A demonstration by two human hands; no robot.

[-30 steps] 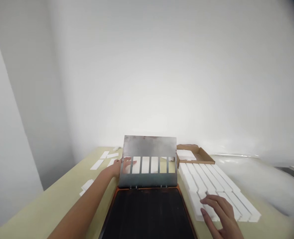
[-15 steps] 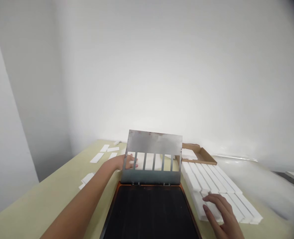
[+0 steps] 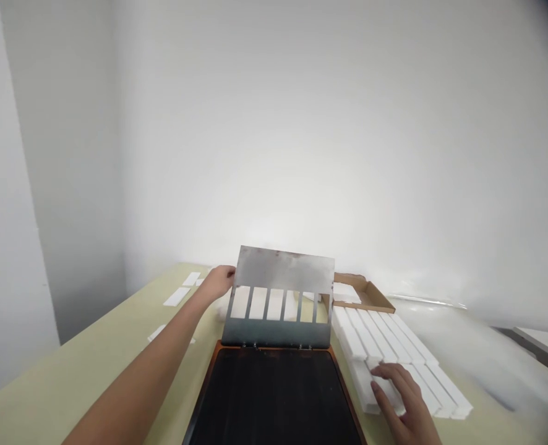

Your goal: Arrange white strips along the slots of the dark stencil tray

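Note:
A hinged metal plate with several slots stands raised at the far end of a dark tray with an orange rim. My left hand grips the plate's upper left edge, fingers curled round it. My right hand lies with fingers spread on the near end of a row of long white strips to the right of the tray, holding nothing.
An open cardboard box with white sheets sits behind the strips. Loose white rectangular pieces lie scattered on the yellow-green table at the left. A white wall stands close behind the table.
My left hand moved from behind the slots up to the plate's upper left edge. The plate stays raised. My right hand shifted slightly on the strips.

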